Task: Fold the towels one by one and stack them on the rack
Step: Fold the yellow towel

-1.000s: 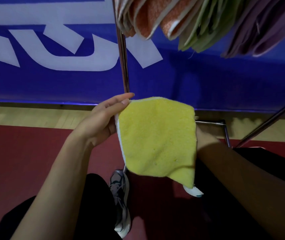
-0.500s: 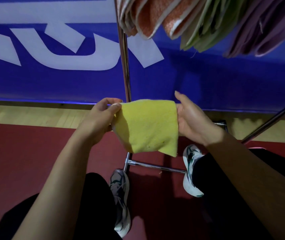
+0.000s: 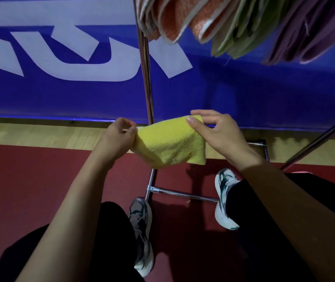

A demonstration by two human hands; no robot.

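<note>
Partly: rack (image 3: 145, 64) top cropped | yellow towel (image 3: 170, 145) hides left hand (image 3: 117, 137) fingertips

Both forearms reach forward; the left hand (image 3: 119, 137) pinches with curled fingers, the right hand (image 3: 219, 132) pinches between thumb and fingertips.

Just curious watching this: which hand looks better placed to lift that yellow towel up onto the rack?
Probably the right hand: it pinches the yellow towel directly below the hanging towels.

dim indoor light, dark lower corners, wide-angle bending at edges
</note>
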